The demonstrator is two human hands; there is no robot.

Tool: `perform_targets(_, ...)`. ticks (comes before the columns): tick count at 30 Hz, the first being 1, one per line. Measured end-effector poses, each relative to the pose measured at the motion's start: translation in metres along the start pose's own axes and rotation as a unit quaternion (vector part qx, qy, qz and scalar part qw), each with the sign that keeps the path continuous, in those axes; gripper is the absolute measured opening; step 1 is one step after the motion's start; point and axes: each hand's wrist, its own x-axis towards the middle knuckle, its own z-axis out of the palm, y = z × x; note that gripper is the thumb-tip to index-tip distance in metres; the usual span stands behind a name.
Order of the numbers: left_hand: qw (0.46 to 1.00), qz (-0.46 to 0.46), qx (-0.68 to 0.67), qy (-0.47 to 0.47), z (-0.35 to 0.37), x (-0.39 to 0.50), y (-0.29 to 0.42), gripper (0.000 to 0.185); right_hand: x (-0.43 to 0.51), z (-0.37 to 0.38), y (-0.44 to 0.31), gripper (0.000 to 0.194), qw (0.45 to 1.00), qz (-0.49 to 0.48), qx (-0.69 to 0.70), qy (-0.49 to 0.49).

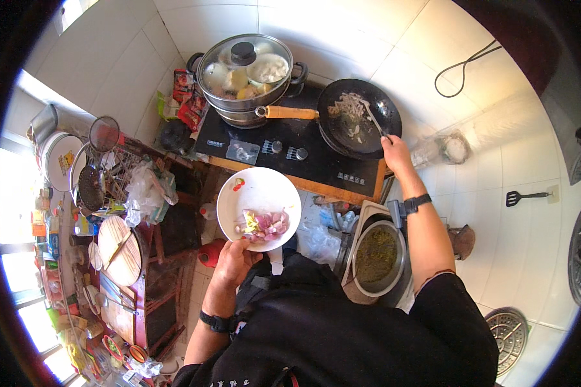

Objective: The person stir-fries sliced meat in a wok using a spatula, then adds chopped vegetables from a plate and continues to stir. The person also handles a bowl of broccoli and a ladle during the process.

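Note:
With my left hand (pixel 237 262) I grip the near rim of a white plate (pixel 244 193) decorated with a small red fruit print. Sliced purple onion pieces (pixel 270 225) and some pale yellow-green bits (pixel 252 221) lie in its near half. My right hand (pixel 397 154) holds the handle of a metal spatula (pixel 374 117), its head down in a black wok (pixel 382 138). Pale meat strips (pixel 348 105) and a few whitish pieces (pixel 353 130) sit in the wok on the gas stove (pixel 290 135). The wok's wooden handle (pixel 290 112) points left.
Left of the wok stands a steamer pot (pixel 232 109) under a glass lid, food inside. A large metal pot (pixel 377 259) of greenish contents is low at my right. Wooden cutting boards (pixel 119 249) and a knife (pixel 121 302) lie left. A slotted spatula (pixel 525 197) hangs on the right wall.

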Motion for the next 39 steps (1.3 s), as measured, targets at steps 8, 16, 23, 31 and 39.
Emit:
perform_targets(8, 0.999, -0.023, 0.019, -0.013, -0.001, 0.001, 0.005, 0.038, -0.024, 0.024, -0.007, 0.047, 0.988, -0.016, -0.137, -0.068)
perform_targets(16, 0.999, -0.02, 0.024, -0.027, 0.0, 0.005, 0.006, 0.035, -0.069, -0.116, -0.026, 0.036, 0.966, 0.006, -0.21, -0.147)
perform_targets(23, 0.998, -0.016, 0.051, -0.021, -0.004, 0.01, 0.006, 0.036, -0.086, -0.141, -0.027, 0.034, 0.949, 0.019, -0.204, -0.241)
perform_targets(31, 0.998, 0.013, 0.038, -0.048, 0.006, 0.005, 0.007, 0.038, -0.087, -0.054, -0.024, 0.042, 0.986, -0.013, -0.081, -0.143)
perform_targets(39, 0.998, 0.005, 0.009, -0.058, 0.003, 0.008, -0.003, 0.039, -0.097, -0.107, -0.034, 0.05, 0.948, 0.18, -0.03, -0.261)
